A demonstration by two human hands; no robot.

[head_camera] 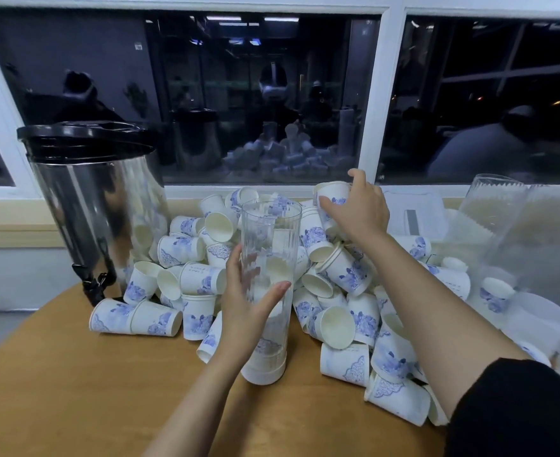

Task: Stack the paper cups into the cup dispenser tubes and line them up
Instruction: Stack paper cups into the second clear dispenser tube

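Left hand (249,311): thumb in front, fingers behind, wrapped round the dispenser tube (270,232).
Right hand (359,211): reaches far forward, fingers curled over a paper cup (333,194).
Forearms: bare; black sleeve (516,410) on the right upper arm.

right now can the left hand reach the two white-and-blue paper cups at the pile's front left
Likely yes: the two paper cups lie outermost, bare wooden table before them, but the left hand has its grip on the clear ribbed tube.
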